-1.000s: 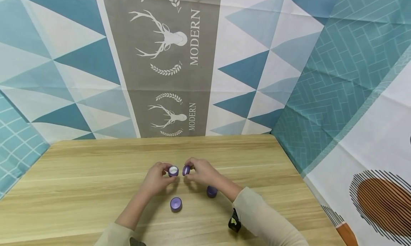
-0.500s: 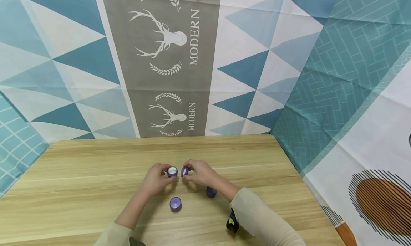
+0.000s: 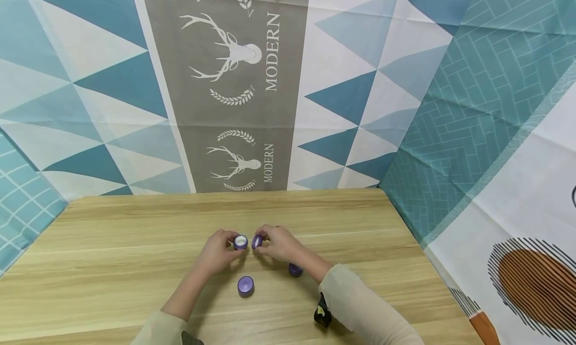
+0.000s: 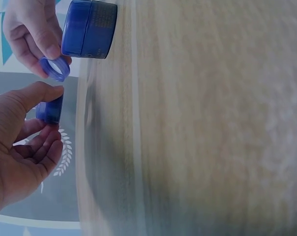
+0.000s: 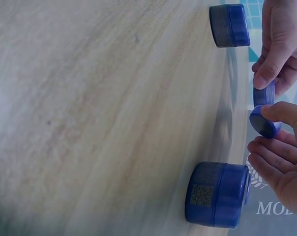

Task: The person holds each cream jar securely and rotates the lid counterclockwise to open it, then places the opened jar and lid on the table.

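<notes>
Now the left grip [image 3: 219, 251] pinches a lidless jar [image 3: 240, 242], the right grip [image 3: 279, 243] a tilted lid [image 3: 257, 242]; two capped jars [image 3: 245, 287] stand nearer.

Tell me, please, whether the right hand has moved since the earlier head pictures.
Yes, slightly: judged against the table in the head view, the right hand has shifted left and a little toward the near side.

Printed cloth [image 3: 342, 45] behind a wooden table [image 3: 135, 245].
A grey panel [image 3: 234, 116] at upper centre bears white deer heads [image 3: 245, 54] and the word MODERN [image 3: 272, 52]; blue triangles [image 3: 347, 97] flank it. Teal herringbone [image 3: 508, 85] covers the upper right, a striped brown oval [image 3: 540, 285] the lower right; a dark curve [image 3: 574, 196] at the right edge is too cut off to identify.
</notes>
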`<control>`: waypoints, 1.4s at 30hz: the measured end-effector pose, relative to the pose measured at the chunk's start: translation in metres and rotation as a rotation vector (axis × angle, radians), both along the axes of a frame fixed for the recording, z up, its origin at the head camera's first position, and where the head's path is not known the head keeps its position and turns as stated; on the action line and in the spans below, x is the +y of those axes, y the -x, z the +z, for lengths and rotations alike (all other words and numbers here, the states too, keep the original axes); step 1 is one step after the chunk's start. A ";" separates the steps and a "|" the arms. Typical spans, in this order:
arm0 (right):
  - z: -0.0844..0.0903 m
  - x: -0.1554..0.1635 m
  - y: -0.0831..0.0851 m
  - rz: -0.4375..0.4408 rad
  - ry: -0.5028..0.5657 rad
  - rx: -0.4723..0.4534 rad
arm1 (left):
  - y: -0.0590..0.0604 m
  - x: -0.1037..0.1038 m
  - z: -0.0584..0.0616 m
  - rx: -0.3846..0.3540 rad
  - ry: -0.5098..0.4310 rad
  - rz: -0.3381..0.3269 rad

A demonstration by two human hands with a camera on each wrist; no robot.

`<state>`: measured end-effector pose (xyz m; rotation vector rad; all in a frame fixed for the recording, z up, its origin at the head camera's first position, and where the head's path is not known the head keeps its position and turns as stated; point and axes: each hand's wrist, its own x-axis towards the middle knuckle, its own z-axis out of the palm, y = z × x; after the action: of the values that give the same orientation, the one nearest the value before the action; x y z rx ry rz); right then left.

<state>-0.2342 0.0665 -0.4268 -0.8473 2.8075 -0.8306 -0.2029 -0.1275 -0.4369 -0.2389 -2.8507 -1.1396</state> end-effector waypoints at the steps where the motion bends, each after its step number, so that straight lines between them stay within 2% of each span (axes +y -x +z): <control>1: 0.000 0.000 0.000 0.001 0.000 -0.001 | 0.000 0.000 0.000 -0.001 0.002 0.000; 20: -0.006 -0.004 -0.002 0.001 -0.063 0.004 | 0.001 -0.001 -0.006 -0.047 0.029 -0.012; 42: -0.011 -0.007 0.001 -0.002 -0.091 -0.004 | -0.001 -0.001 -0.007 -0.097 0.034 -0.013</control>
<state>-0.2349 0.0593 -0.4383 -0.8279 2.8191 -0.6980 -0.2022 -0.1281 -0.4435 -0.2098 -2.9588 -1.1362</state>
